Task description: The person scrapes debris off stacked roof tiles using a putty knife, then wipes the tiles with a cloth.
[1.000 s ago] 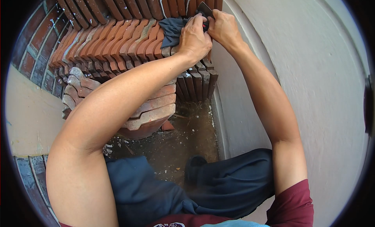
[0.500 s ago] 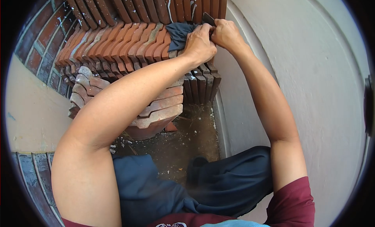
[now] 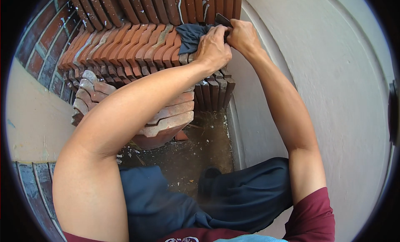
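My left hand (image 3: 213,47) presses a dark grey cloth (image 3: 189,36) against a small dark flat object (image 3: 223,20) at the top of a stack of red clay roof tiles (image 3: 129,48). My right hand (image 3: 243,34) pinches that dark object from the right, close to the white wall. Both hands meet over the upright tiles at the right end of the row. Most of the dark object is hidden by my fingers.
More clay tiles (image 3: 164,121) lie stacked flat below my left forearm. A brick wall (image 3: 46,38) stands at the left, a white plastered wall (image 3: 333,75) at the right. Dirty ground (image 3: 196,150) with debris lies between the tiles and my knees in dark trousers (image 3: 246,196).
The view shifted slightly, so the tiles and hands sit a little lower in frame than a second ago. Both hands stay on the cloth and dark object.
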{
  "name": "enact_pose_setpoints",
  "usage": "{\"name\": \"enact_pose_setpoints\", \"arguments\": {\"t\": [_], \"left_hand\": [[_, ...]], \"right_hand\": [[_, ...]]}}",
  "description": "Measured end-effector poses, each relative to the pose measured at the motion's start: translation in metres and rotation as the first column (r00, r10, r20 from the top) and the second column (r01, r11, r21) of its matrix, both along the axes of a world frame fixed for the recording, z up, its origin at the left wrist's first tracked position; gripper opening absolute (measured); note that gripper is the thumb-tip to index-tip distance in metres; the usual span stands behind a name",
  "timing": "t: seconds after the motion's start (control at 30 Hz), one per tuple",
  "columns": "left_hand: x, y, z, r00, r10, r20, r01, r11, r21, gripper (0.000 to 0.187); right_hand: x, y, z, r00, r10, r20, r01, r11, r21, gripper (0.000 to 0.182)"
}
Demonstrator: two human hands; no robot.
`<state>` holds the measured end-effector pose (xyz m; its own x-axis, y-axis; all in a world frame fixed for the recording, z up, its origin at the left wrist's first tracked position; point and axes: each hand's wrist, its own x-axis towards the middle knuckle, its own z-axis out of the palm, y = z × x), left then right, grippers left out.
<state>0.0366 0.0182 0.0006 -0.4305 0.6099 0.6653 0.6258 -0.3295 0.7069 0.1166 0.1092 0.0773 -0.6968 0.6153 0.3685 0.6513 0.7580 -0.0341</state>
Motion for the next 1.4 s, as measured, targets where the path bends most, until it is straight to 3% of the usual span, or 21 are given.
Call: {"name": "enact_pose_setpoints", "arguments": {"t": [0.13,0.23,0.33,0.43,0.47,0.53,0.67,0.8,0.87,0.93,1.03,1.2,1.3,1.4], "left_hand": [[-0.004,0.006,0.0,0.995,0.096,-0.022,-0.095,0.994,0.051,0.035],[-0.014,0.009,0.004,0.998,0.067,-0.02,-0.067,0.998,-0.017,0.029],[-0.016,0.01,0.006,0.992,0.123,-0.034,-0.12,0.989,0.092,0.027],[-0.02,0.008,0.019,0.988,0.152,0.001,-0.149,0.97,0.193,0.026],[-0.025,0.01,0.025,0.986,0.163,-0.019,-0.155,0.964,0.215,0.026],[-0.035,0.011,0.026,0.989,0.138,-0.06,-0.12,0.964,0.239,0.024],[-0.032,-0.003,0.007,0.989,-0.022,-0.148,0.013,0.998,-0.065,0.028],[-0.04,-0.002,0.019,0.957,-0.054,-0.285,0.02,0.992,-0.124,0.029],[-0.044,-0.007,0.032,0.956,-0.13,-0.263,0.069,0.971,-0.231,0.029],[-0.049,-0.014,0.041,0.957,-0.201,-0.207,0.134,0.944,-0.3,0.029],[-0.061,-0.018,0.041,0.98,-0.182,-0.086,0.139,0.92,-0.366,0.033],[-0.059,-0.01,0.03,0.997,0.072,-0.032,-0.079,0.933,-0.351,0.052],[-0.051,-0.009,0.045,0.997,0.046,-0.056,-0.068,0.87,-0.488,0.045],[-0.05,-0.004,0.041,0.999,0.052,-0.002,-0.047,0.896,-0.442,0.037]], "right_hand": [[-0.002,0.001,0.01,0.999,0.01,0.037,-0.01,1.0,-0.017,0.024],[-0.002,0.002,0.012,0.998,0.0,0.06,0.001,1.0,-0.009,0.024],[-0.009,0.007,0.018,0.979,0.151,-0.134,-0.146,0.988,0.051,0.024],[-0.022,0.002,0.039,0.957,0.216,-0.191,-0.194,0.972,0.129,0.022],[-0.021,0.001,0.033,0.905,0.298,-0.303,-0.243,0.948,0.205,0.015],[-0.018,0.005,0.022,0.946,0.21,-0.245,-0.162,0.966,0.2,0.016],[-0.006,0.009,-0.001,0.987,0.12,-0.107,-0.114,0.992,0.058,0.022],[0.0,0.008,0.001,0.989,0.054,0.135,-0.053,0.999,-0.01,0.025],[0.003,0.008,0.008,0.987,0.078,0.139,-0.071,0.996,-0.054,0.026],[0.012,0.009,0.013,0.982,0.139,0.127,-0.132,0.989,-0.065,0.026],[0.034,-0.008,0.038,0.997,-0.066,0.039,0.076,0.886,-0.457,0.027],[0.051,0.003,0.038,0.985,-0.131,-0.115,0.071,0.904,-0.421,0.028],[0.049,0.011,0.031,0.974,-0.135,-0.179,0.051,0.911,-0.409,0.027],[0.045,0.016,0.021,0.968,-0.065,-0.242,-0.06,0.878,-0.475,0.027]]}}
